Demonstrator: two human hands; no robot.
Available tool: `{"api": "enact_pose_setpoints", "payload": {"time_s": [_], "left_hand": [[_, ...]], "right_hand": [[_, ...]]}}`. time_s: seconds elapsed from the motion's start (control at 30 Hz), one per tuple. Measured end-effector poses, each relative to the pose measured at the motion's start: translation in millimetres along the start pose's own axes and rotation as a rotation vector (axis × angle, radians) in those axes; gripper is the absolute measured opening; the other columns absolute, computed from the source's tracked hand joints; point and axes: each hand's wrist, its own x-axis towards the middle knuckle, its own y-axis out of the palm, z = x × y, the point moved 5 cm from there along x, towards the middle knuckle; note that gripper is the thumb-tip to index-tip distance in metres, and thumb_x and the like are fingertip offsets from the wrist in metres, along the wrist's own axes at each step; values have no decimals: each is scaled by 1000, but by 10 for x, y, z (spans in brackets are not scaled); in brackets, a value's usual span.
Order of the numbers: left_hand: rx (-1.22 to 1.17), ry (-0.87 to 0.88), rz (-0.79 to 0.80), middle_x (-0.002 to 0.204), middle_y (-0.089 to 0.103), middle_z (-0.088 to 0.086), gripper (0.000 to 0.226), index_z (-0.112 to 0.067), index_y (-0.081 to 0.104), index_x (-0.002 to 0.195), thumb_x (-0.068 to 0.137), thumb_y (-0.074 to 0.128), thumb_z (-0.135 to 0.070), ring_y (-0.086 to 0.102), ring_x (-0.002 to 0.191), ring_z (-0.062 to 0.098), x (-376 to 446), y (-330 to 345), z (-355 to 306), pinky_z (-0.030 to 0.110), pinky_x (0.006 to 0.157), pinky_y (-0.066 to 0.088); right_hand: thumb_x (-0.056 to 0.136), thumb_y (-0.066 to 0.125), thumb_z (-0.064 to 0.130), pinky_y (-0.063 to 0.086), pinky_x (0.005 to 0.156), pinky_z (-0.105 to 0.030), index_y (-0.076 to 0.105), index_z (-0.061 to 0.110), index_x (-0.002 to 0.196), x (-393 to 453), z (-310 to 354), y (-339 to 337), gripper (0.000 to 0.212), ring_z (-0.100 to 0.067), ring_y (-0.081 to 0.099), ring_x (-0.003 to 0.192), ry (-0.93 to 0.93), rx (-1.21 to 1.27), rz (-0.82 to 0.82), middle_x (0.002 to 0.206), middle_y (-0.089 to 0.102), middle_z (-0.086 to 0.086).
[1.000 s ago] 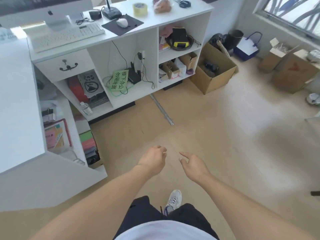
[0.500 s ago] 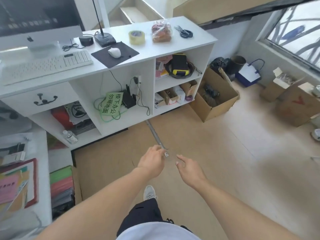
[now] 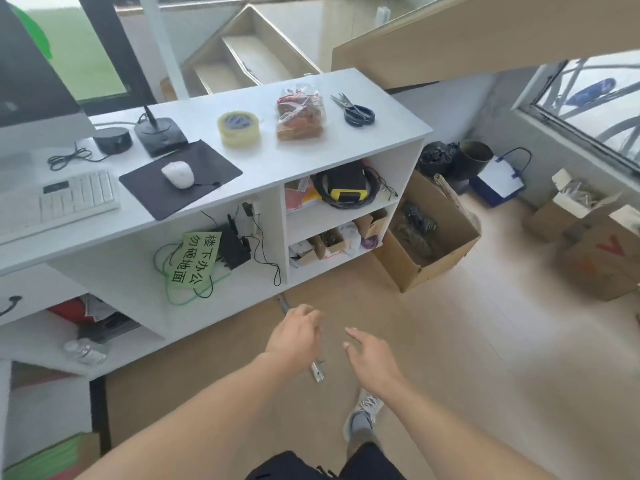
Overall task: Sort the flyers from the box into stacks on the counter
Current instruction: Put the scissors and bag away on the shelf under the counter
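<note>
Nearest the camera, two bare forearms reach out over the wooden floor. The left hand hangs with its fingers loosely curled and its grip holding nothing; the right hand sits just beside it, fingers relaxed and slightly spread, its grip likewise holding nothing. The two hands are close together but not touching. Below the right wrist a grey sneaker stands on the floor, and between the hands, on the floor beneath them, lies a thin metal rail.

Beyond the left hand stands the white counter with its open shelves. On the shelf ahead and left of the hands lies a green paper sign among cables, next to a black device. In the compartments ahead of the hands sit a yellow and black tool ringed by cable and some small cartons.

Ahead and to the right of the right hand, on the floor against the counter's end, stands an open cardboard box; what it holds looks dark and I cannot tell whether flyers are inside. Further right sit more cardboard boxes.

On the counter top, further from the hands, lie a mouse on a black mat, a keyboard, a roll of tape, a clear bag and scissors. No stack of flyers shows on it.
</note>
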Motion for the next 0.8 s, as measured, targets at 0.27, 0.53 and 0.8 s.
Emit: {"api": "enact_pose_setpoints", "payload": {"time_s": [0.27,0.53,0.8], "left_hand": [[-86,-152,-152,146,48,0,39,-22,55,143,106,40,-22,41,136,22,1269,-492,-465,38,111,38],[-127,-217,-254,149,46,-1,38,-23,56,142,106,45,-25,38,140,20,2074,-955,-677,41,112,38],[-156,-156,-364,151,44,-1,39,-21,55,142,105,44,-24,35,142,18,3143,-1512,-541,36,111,38]], "right_hand": [[104,51,31,30,113,-24,52,23,148,1322,89,-1158,44,-17,42,144,-129,-28,50,154,48,2],[104,49,37,41,111,-37,49,31,149,2249,489,-1702,46,-18,46,140,-249,-69,111,152,51,7],[104,50,33,38,112,-32,51,27,147,3296,1011,-2163,44,-14,47,138,-343,-62,61,149,53,8]]}}
